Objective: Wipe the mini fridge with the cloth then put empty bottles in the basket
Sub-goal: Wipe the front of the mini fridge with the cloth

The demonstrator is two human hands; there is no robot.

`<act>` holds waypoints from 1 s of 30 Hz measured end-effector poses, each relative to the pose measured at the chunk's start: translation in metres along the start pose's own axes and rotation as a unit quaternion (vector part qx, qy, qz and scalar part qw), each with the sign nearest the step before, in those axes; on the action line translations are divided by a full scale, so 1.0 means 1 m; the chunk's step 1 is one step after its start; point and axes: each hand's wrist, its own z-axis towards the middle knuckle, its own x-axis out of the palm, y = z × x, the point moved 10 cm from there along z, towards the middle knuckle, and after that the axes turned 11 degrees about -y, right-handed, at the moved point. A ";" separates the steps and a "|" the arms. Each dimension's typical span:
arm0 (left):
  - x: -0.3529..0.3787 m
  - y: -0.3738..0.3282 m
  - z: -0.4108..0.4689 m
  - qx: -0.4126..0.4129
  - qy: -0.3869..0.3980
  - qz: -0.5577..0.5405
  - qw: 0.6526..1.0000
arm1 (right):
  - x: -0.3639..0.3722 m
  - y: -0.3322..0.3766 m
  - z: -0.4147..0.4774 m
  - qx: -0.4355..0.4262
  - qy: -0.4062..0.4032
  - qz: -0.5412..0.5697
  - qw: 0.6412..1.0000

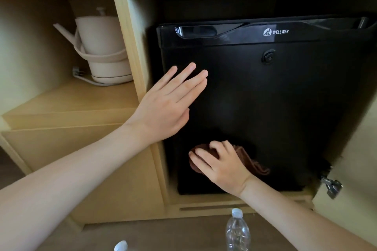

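1. Low on the mini fridge (265,96) door, at about 7 o'clock on its black face, your right hand (221,166) presses the brown cloth (253,162), fingers curled over the bunched fabric.
2. Your left hand (169,104) lies flat and spread wide at about 10 o'clock on the door, holding nothing (it looks like bracing).
3. I judge the wiping as under way, not finished; how much of the door is already done cannot be told.
4. One bottle (237,232) stands upright on the floor at 6 o'clock, long axis vertical, cap up; a second cap (121,246) shows at the lower edge.
5. Bottles remain to be put away; no basket is in view.
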 end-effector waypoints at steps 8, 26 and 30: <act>0.010 -0.011 -0.009 0.028 0.041 -0.008 0.999 | -0.011 -0.032 -0.048 0.343 0.120 0.197 0.910; -0.020 -0.055 -0.066 -0.177 0.204 -0.252 0.929 | -0.104 -0.068 -0.002 0.682 0.096 0.318 0.652; -0.067 -0.045 -0.056 -0.213 0.259 -0.255 0.907 | -0.141 -0.073 0.055 0.617 0.186 0.281 0.712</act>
